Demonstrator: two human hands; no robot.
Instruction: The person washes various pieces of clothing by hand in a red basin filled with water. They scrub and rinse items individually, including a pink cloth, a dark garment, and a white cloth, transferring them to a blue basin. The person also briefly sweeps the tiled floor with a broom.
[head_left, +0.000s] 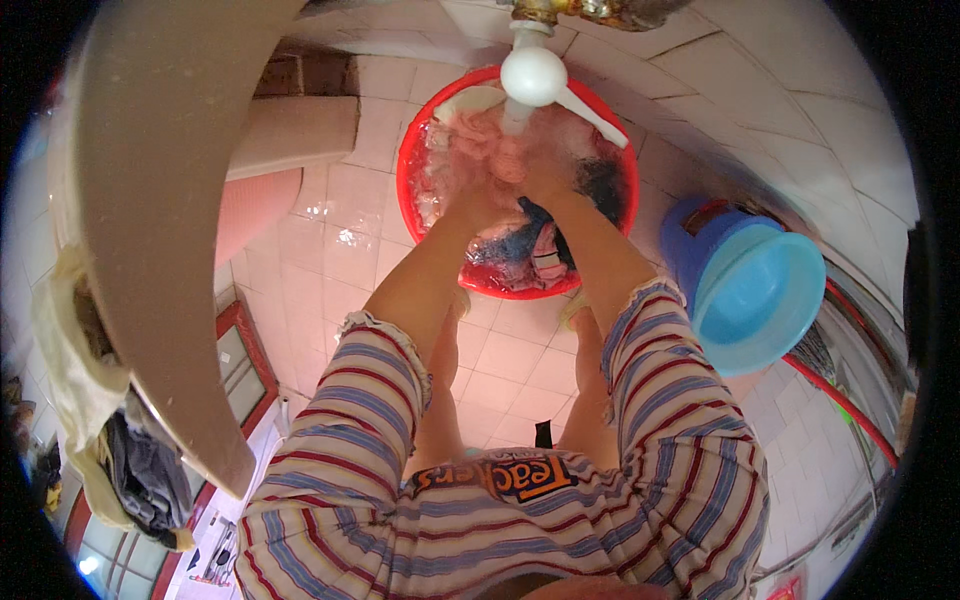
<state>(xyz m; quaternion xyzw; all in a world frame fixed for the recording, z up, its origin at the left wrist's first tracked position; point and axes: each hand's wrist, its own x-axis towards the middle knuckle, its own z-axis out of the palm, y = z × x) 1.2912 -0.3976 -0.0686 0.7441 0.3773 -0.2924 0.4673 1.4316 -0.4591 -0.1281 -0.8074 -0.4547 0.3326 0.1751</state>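
Note:
A round red plastic basin (406, 196) stands on the tiled floor, holding water and clothes. My left hand (480, 204) and my right hand (546, 176) are both in the basin, blurred, close together over a pale pink cloth (508, 161); whether either grips it cannot be told. Dark blue fabric (531, 229) and a pink-and-black garment (550, 259) lie on the near side of the basin. Darker cloth (602, 184) lies at its right, and a white piece (474, 101) at the far left rim. A white plastic tap (533, 75) hangs over the basin.
Light blue (757, 292) and darker blue plastic buckets (686, 232) stand at the right by the tiled wall, near a red hose (847, 409). A large beige curved edge (161, 225) rises at the left, with hanging clothes (146, 472) beside it.

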